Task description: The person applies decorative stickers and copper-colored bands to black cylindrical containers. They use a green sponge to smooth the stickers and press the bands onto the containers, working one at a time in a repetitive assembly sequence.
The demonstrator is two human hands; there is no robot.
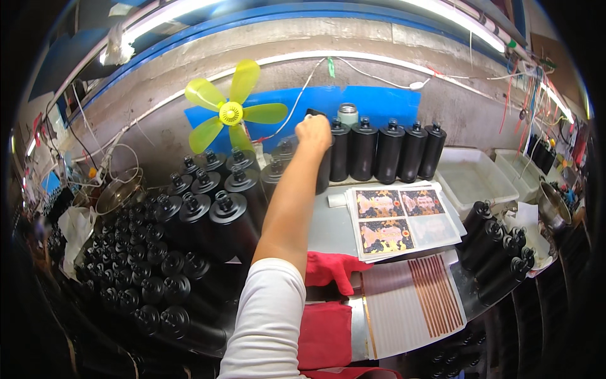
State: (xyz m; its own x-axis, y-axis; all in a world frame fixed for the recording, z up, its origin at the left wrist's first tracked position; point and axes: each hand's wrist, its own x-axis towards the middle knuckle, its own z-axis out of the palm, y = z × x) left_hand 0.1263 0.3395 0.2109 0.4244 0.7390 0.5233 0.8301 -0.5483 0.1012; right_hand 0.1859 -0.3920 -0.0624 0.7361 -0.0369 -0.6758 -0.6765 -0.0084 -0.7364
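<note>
- Left hand [314,132]: closed into a fist, knuckles upward, around the top of a black bottle [324,174]. The hand hides the exact contact at the neck.
- Right hand: outside the view; its opening and hold cannot be determined.
- Black bottle: positioned toward the far edge of the metal tabletop [338,230], at the left end of a row of five black pump-neck bottles [363,151], which stand upright.
- Pale green container [348,115]: behind this row, with a metallic rim.
- Large black bottles [228,215]: grouped upright to the left of the forearm.
- Smaller black bottles [151,290]: densely packed toward the left edge of the tabletop.
- Printed sheets [385,234]: stacked right of the forearm, showing four patterned panels.
- Striped sheet [410,306]: nearer the near edge of the tabletop, with copper-coloured bands on its right part.
- Red glove-like cloth [331,270]: just beside the forearm, left of the striped sheet.
- Red cloth [325,335]: nearer the near edge than the glove-like cloth.
- White tub [467,180]: toward the far right corner of the tabletop.
- Right-hand bottle cluster [489,243]: black bottles near the right edge, tilted in this view.
- Yellow-green fan [231,114]: five blades, in front of a blue panel [391,104] on the wall.
</note>
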